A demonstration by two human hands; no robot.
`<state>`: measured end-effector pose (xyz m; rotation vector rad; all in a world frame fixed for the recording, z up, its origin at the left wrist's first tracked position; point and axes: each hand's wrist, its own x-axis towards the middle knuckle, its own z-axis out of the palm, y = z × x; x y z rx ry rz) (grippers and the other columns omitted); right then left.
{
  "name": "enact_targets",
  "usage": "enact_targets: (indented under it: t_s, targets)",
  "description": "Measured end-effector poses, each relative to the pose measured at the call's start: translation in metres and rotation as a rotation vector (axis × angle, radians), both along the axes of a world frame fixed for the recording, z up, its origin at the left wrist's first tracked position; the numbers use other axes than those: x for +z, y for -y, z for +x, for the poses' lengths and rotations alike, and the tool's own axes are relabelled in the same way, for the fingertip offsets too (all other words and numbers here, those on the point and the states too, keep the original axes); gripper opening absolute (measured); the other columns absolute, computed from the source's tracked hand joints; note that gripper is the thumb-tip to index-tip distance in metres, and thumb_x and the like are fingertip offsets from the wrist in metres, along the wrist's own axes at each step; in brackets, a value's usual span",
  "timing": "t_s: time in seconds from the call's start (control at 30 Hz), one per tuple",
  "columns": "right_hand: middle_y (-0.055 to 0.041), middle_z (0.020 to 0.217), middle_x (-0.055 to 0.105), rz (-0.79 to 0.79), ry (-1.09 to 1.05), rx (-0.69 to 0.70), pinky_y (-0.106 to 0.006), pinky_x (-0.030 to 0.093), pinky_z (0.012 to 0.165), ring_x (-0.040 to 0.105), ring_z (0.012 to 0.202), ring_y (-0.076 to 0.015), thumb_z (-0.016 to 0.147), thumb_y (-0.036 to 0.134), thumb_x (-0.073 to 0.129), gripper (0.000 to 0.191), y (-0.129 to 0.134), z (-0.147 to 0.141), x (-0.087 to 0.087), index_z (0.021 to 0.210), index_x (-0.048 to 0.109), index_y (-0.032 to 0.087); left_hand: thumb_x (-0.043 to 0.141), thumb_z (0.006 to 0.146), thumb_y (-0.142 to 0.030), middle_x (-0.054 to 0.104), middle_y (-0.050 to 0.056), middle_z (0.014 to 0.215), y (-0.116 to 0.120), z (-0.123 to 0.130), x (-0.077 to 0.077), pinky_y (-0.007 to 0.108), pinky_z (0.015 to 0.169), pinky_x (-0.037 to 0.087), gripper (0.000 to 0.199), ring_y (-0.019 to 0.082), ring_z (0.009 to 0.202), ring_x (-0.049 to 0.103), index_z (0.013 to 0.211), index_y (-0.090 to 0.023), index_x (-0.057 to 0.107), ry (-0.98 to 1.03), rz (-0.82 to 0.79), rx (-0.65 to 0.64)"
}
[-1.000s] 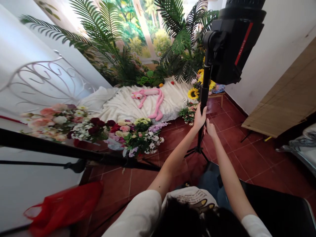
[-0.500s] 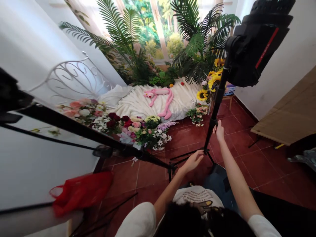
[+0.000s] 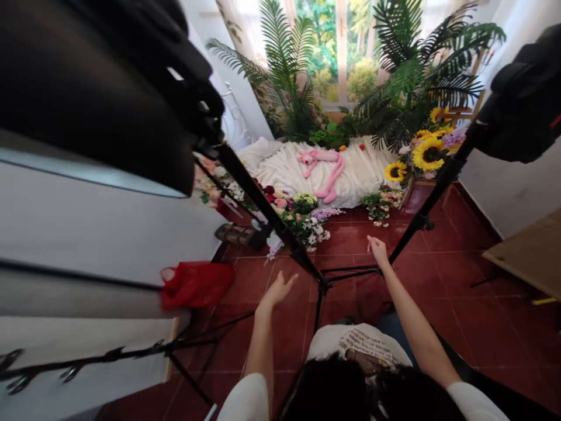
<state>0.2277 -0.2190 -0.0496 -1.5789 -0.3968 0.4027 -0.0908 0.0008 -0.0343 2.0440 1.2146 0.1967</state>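
Observation:
My left hand [image 3: 279,289] is open and holds nothing, fingers spread, just left of the lower pole of a black light stand [image 3: 263,203]. That stand leans across the view and carries a big dark lamp head [image 3: 96,88] at upper left. My right hand [image 3: 377,251] is apart from the second light stand [image 3: 432,200], to the left of its pole. Its index finger is stretched out, the other fingers loosely bent, and nothing shows in it. A black studio light [image 3: 526,111] tops this second stand, partly cut off by the frame.
Ahead, a pink plush toy [image 3: 336,169] lies on a white blanket [image 3: 368,181]. Artificial flowers [image 3: 307,219], sunflowers [image 3: 429,154] and palm plants [image 3: 284,88] surround it. At left are a red bag [image 3: 197,285] and a black bar with clips [image 3: 114,355]. A brown board [image 3: 530,251] stands right.
My right hand has come off the right stand's pole. My left hand has moved left, away from that stand's base, and spread its fingers. The view has turned left.

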Motion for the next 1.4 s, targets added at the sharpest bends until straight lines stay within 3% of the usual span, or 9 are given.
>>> enact_targets:
  t_s: [0.1,0.23,0.37,0.47,0.67,0.8,0.97,1.13,1.4]
  targets:
    - [-0.0003,0.051,0.053,-0.019,0.030,0.186,-0.023,0.039,0.048,0.046,0.050,-0.0117,0.075,0.068,0.058,0.053,-0.038,-0.024,0.002,0.052,0.053,0.021,0.057,0.080,-0.068,0.052,0.020,0.144,0.007,0.019,0.030,0.044,0.112,0.041,0.084,0.027,0.136,0.051,0.144,-0.018,0.036,0.360,-0.086,-0.007]
    - [-0.0054,0.088,0.069,-0.024,-0.099,0.367,-0.024,0.050,0.051,0.062,0.076,-0.0183,0.072,0.065,0.063,0.047,-0.090,-0.059,0.009,0.090,0.064,0.022,0.045,0.088,-0.068,0.052,0.014,0.144,0.028,0.053,0.061,0.040,0.116,0.037,0.071,0.023,0.137,0.049,0.141,-0.022,0.039,0.661,-0.034,0.028]
    - [-0.0074,0.126,0.063,-0.002,-0.145,0.514,-0.032,0.059,0.073,0.061,0.110,-0.0219,0.083,0.061,0.053,0.053,-0.128,-0.097,0.016,0.124,0.058,0.027,0.033,0.090,-0.071,0.055,0.014,0.139,0.035,0.074,0.067,0.039,0.115,0.037,0.071,0.023,0.135,0.049,0.137,-0.019,0.043,0.765,-0.021,0.150]
    - [-0.0072,0.135,0.059,0.024,-0.155,0.646,-0.040,0.056,0.091,0.058,0.121,-0.0228,0.090,0.059,0.044,0.055,-0.145,-0.118,0.023,0.134,0.053,0.028,0.031,0.090,-0.072,0.059,0.014,0.133,0.030,0.083,0.060,0.038,0.112,0.041,0.069,0.022,0.129,0.054,0.132,-0.020,0.048,0.837,-0.027,0.161]
    - [-0.0068,0.125,0.067,0.038,-0.033,0.594,-0.041,0.037,0.113,0.054,0.127,-0.0230,0.091,0.061,0.045,0.051,-0.162,-0.126,0.034,0.115,0.068,0.022,0.034,0.090,-0.072,0.063,0.014,0.122,0.022,0.096,0.040,0.040,0.107,0.043,0.064,0.023,0.123,0.057,0.123,-0.020,0.053,0.864,0.060,0.167]
    - [-0.0069,0.106,0.073,0.013,-0.059,0.526,-0.039,0.045,0.104,0.064,0.108,-0.0228,0.087,0.062,0.051,0.045,-0.168,-0.120,0.034,0.093,0.070,0.022,0.032,0.092,-0.068,0.061,0.015,0.122,0.025,0.103,0.029,0.040,0.105,0.045,0.061,0.022,0.119,0.058,0.124,-0.019,0.051,0.841,0.093,0.260]
    - [-0.0053,0.087,0.072,-0.045,-0.161,0.428,-0.031,0.053,0.077,0.066,0.081,-0.0188,0.083,0.059,0.055,0.040,-0.176,-0.111,0.031,0.083,0.068,0.021,0.030,0.092,-0.069,0.062,0.016,0.119,0.028,0.113,0.023,0.038,0.100,0.048,0.066,0.023,0.113,0.061,0.126,-0.016,0.050,0.849,0.110,0.349]
    - [-0.0005,0.062,0.064,-0.085,-0.073,0.550,-0.028,0.051,0.074,0.061,0.072,-0.0171,0.080,0.044,0.063,0.029,-0.187,-0.109,0.034,0.064,0.064,0.020,0.033,0.093,-0.065,0.061,0.017,0.121,0.028,0.115,0.022,0.039,0.106,0.043,0.061,0.023,0.118,0.057,0.123,-0.016,0.053,0.813,0.162,0.400]
    - [0.0006,0.068,0.067,-0.026,-0.183,0.571,-0.026,0.050,0.072,0.060,0.072,-0.0151,0.074,0.052,0.066,0.034,-0.192,-0.111,0.032,0.063,0.063,0.020,0.032,0.093,-0.064,0.059,0.016,0.121,0.024,0.114,0.016,0.040,0.109,0.038,0.057,0.024,0.119,0.053,0.120,-0.018,0.053,0.792,0.208,0.373]
